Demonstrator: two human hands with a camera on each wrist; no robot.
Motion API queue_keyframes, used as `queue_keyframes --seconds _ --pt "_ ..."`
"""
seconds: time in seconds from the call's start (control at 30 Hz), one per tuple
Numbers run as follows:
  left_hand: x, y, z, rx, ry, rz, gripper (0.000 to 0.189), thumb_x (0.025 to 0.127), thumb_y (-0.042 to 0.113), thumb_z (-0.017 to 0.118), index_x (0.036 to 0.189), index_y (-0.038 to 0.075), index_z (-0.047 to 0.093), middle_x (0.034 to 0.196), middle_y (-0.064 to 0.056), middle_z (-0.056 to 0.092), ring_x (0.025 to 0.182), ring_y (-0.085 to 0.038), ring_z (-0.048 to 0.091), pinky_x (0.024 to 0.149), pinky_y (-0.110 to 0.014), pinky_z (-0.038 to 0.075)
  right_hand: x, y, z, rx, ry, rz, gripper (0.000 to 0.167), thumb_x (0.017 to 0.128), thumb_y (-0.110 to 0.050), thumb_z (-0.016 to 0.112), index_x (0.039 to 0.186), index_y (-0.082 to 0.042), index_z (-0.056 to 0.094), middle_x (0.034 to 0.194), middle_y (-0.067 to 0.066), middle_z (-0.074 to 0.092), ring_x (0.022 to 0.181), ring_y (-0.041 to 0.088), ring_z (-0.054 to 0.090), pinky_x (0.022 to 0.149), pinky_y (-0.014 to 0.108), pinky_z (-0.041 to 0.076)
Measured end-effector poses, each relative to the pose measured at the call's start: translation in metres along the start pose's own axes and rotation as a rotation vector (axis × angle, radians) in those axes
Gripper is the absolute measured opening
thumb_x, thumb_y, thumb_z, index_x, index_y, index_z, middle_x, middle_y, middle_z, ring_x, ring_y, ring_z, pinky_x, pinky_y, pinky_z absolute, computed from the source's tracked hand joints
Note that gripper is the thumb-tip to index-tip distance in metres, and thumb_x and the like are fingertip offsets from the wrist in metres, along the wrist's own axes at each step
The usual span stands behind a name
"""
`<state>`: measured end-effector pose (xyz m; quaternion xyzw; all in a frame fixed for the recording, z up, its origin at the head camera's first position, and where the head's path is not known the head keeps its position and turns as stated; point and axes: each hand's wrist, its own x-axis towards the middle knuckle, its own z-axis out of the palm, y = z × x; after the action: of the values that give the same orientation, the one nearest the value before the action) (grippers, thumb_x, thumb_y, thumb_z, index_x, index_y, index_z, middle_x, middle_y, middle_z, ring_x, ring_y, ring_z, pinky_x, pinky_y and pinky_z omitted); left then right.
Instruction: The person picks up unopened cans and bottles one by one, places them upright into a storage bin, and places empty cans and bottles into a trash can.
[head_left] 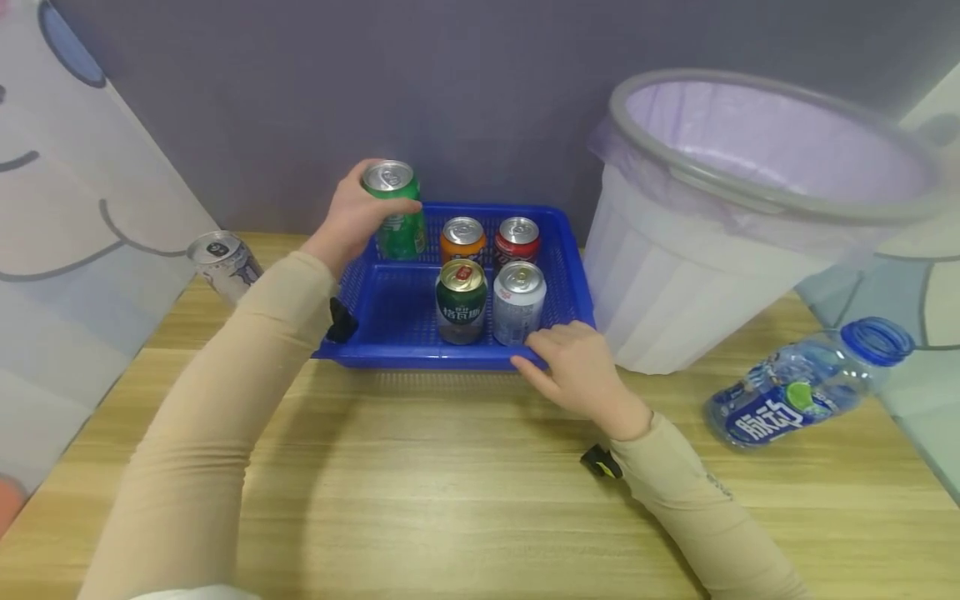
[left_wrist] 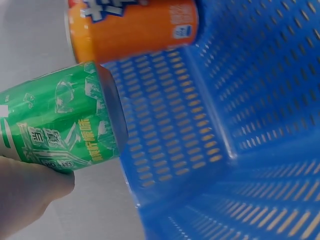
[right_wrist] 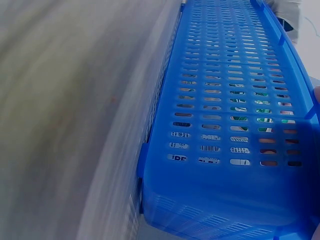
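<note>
In the head view my left hand (head_left: 352, 212) grips a green soda can (head_left: 402, 225) at the back left corner of a blue plastic basket (head_left: 390, 354). The left wrist view shows the green can (left_wrist: 62, 117) tilted in that picture, its bottom raised off the basket's slotted floor. My right hand (head_left: 577, 367) holds the basket's front rim near the right corner, fingers over the edge. Inside the basket stand an orange can (head_left: 462, 243), a red can (head_left: 517, 242), a dark green can with a gold top (head_left: 461, 308) and a silver-white can (head_left: 517, 308).
A white bin (head_left: 667, 267) with a purple liner stands right of the basket. Further right, a clear plastic bottle (head_left: 795, 392) with a blue label leans or stands on the wooden table (head_left: 420, 500). A pale can (head_left: 225, 265) is left of the basket. A grey wall rises behind.
</note>
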<state>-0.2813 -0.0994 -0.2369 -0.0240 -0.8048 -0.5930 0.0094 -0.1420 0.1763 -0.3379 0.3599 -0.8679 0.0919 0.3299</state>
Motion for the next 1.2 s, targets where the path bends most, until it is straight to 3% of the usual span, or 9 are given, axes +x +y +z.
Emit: queue_keyframes --seconds 0.47,1.2 --pt "0.006 -0.025 0.002 0.175 -0.04 -0.022 0.075 0.075 0.018 0.078 0.139 0.01 0.039 0.135 -0.013 0.05 0.12 -0.026 0.05 0.104 -0.043 0.041 -0.002 -0.001 -0.003 0.001 -0.008 -0.001 0.061 0.1 -0.051 0.023 0.065 -0.011 0.052 0.054 0.0 0.05 0.048 0.019 0.048 0.048 0.032 0.034" --pt "0.003 -0.033 -0.001 0.231 -0.051 -0.047 0.074 0.077 0.018 0.076 0.139 0.007 0.038 0.135 -0.016 0.05 0.122 -0.03 0.048 0.106 -0.045 0.039 -0.003 -0.003 -0.011 0.001 -0.008 0.002 0.062 0.1 -0.051 0.023 0.067 -0.009 0.054 0.055 0.001 0.051 0.049 0.021 0.049 0.05 0.034 0.037"
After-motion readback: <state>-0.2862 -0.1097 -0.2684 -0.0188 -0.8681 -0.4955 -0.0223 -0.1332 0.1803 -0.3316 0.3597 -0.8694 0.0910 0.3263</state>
